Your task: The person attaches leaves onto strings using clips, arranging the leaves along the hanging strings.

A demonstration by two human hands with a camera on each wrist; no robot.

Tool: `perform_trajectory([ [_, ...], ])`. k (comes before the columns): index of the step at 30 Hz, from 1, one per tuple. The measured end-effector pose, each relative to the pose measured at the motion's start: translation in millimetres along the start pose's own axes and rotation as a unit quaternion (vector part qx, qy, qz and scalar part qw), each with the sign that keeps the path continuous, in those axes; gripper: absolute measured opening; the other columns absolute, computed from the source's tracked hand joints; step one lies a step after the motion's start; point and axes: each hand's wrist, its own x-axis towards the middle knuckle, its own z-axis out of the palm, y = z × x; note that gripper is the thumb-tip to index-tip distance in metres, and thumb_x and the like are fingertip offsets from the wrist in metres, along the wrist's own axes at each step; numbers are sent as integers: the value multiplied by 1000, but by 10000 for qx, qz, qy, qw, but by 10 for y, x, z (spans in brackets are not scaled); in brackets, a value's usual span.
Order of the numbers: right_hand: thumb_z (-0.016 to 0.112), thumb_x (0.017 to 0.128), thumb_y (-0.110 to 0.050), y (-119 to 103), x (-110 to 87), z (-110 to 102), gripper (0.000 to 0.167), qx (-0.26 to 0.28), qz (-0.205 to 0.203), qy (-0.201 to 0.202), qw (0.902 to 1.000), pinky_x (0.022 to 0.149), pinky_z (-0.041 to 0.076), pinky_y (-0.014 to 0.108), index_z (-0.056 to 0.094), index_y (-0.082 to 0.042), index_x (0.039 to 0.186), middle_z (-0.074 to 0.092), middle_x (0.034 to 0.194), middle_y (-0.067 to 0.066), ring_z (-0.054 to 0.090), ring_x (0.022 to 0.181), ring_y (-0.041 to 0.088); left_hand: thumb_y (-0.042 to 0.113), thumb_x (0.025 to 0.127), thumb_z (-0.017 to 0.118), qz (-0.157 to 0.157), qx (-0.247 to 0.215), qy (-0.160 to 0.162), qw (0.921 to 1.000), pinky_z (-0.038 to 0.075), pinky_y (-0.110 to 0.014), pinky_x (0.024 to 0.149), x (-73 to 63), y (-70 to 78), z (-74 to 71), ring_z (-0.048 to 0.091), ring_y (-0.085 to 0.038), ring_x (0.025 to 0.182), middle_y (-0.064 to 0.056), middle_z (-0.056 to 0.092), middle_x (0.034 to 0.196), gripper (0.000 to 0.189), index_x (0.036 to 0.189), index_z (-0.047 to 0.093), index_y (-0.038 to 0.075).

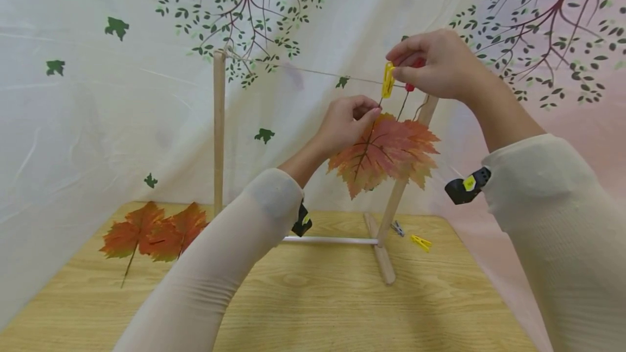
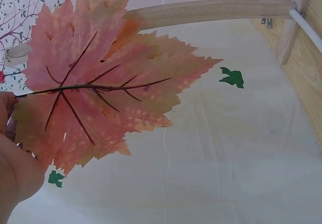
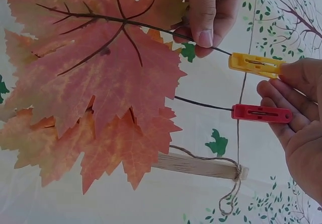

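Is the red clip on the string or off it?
On. The right wrist view shows the red clip across the string, which shows above and below it; a dark stem meets its tip.

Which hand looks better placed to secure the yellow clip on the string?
Probably the right hand: it pinches the yellow clip at the string, while the left hand holds the leaf stem.

The yellow oblong plastic clothes peg (image 3: 255, 65) looks smooth; the orange-red jagged leaf (image 3: 115, 83) is matt and, as far as the soft view tells, cloth. The pale straight wooden post (image 1: 219, 134) shows grain, the thin tan fibre twine (image 3: 238, 170) looks rough, the yellow-brown wood-grain tabletop (image 1: 303, 297) smooth.
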Motion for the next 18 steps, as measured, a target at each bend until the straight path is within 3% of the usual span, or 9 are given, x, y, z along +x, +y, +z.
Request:
perform_trajectory([
  [11,59,106,-22,-28,-7,-29,35,-96,-128,-248,9996,71,46,11,62,-6,137,66,116,14,62,97,26,18,104,61,129,60,35,9999,52,-24,72,1,17,-13,62,-15,82,-6,72,99,21,112,72,2],
  [18,52,108,-17,-30,6,-13,30,-142,-54,79,9999,81,47,19,60,-5,134,62,117,14,57,103,26,18,104,62,177,162,47,9997,51,-24,72,5,20,-15,62,-15,82,-6,72,97,20,111,72,2],
])
